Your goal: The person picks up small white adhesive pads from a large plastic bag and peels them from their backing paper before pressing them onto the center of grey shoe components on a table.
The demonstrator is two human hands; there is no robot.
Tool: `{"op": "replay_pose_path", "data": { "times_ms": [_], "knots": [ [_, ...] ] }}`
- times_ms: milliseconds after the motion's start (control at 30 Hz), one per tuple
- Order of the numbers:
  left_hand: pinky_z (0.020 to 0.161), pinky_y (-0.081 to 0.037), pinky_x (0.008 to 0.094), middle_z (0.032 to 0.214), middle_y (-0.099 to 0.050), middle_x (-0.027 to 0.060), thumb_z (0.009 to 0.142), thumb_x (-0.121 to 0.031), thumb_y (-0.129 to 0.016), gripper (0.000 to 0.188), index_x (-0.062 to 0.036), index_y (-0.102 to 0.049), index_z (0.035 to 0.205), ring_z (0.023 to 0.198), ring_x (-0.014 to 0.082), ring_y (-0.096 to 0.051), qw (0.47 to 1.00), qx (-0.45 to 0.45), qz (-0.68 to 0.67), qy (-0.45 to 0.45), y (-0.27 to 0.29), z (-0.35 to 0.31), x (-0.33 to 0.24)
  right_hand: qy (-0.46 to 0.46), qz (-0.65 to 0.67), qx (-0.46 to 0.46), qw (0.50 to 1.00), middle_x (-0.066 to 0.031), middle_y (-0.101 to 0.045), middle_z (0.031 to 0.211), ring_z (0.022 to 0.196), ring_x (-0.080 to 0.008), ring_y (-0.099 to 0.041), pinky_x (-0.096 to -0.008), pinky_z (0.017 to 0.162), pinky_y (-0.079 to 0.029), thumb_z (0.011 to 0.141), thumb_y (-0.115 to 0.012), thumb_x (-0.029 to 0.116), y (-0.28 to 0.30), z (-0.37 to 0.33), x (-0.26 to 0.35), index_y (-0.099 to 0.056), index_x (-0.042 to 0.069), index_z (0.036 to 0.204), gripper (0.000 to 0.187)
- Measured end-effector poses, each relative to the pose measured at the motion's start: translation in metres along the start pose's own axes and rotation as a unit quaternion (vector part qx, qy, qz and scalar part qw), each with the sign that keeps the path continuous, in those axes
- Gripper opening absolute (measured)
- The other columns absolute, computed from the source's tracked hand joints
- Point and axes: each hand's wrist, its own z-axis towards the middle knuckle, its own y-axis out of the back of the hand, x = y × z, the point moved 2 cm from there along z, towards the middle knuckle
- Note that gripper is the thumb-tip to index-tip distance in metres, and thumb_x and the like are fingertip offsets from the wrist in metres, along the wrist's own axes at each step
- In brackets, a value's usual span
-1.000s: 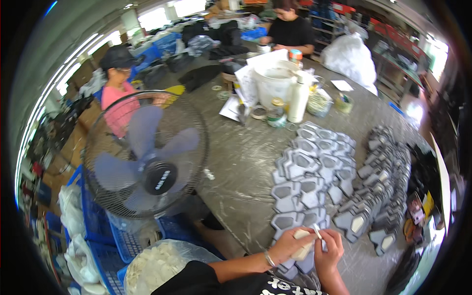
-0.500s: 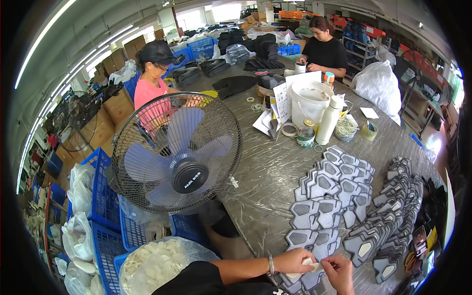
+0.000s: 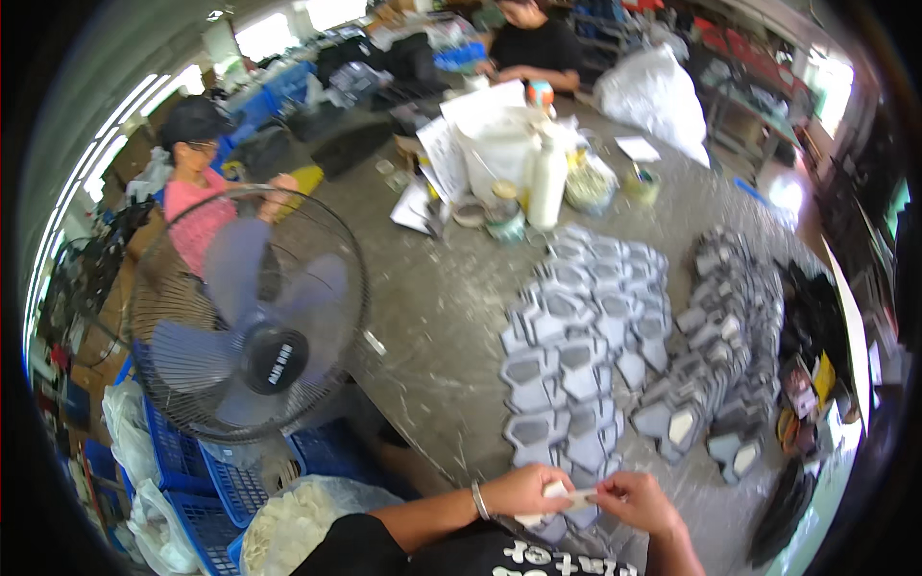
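Note:
Above the near edge of the table, my left hand is closed on small cream-white pads, one showing below its fingers. Between both hands stretches a thin pale piece, perhaps a pad or its backing; motion blur hides which. My right hand pinches the right end of that piece between thumb and fingertips. Just beyond my hands lie overlapping rows of grey shaped panels with darker outlines. To their right, stacked dark-edged panels run in columns, with white pads showing on the nearest ones.
A fan stands left of the table, above blue crates and a bag of cream-white pads. A white bucket and bottle stand farther back. Scissors lie right. Two people work across the table.
The whole view has swung, so the fan, table and panels sit farther left and higher in the picture. My hands still hold the pale piece between them. The pink-clad person's hands have risen with something yellow.

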Motion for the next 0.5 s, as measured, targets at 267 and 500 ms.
{"op": "replay_pose_path", "data": {
  "times_ms": [267, 500],
  "knots": [
    [0.067, -0.051, 0.0239, 0.085, -0.067, 0.0012, 0.084, -0.007, -0.069, 0.019, -0.0007, -0.068, 0.102, 0.074, 0.0069, -0.061, 0.955, -0.209, -0.207, 0.029, 0.032, -0.024, 0.003, -0.092, 0.214, -0.063, 0.97, 0.0013, -0.061, 0.071, 0.064, -0.004, -0.052, -0.0209, 0.058, -0.042, 0.092, -0.064, 0.019, 0.002, 0.016, -0.018, -0.065, -0.002, 0.089, 0.021],
    [0.064, -0.05, 0.0242, 0.091, -0.067, 0.0043, 0.082, -0.008, -0.071, 0.036, 0.0026, -0.062, 0.116, 0.074, 0.0071, -0.06, 0.926, -0.355, -0.117, 0.057, 0.07, -0.031, 0.027, -0.093, 0.29, -0.098, 0.947, -0.0032, -0.064, 0.075, 0.067, -0.0076, -0.059, -0.0224, 0.063, -0.048, 0.095, -0.061, 0.019, -0.006, 0.011, -0.036, -0.062, -0.003, 0.094, 0.022]
  ]
}}
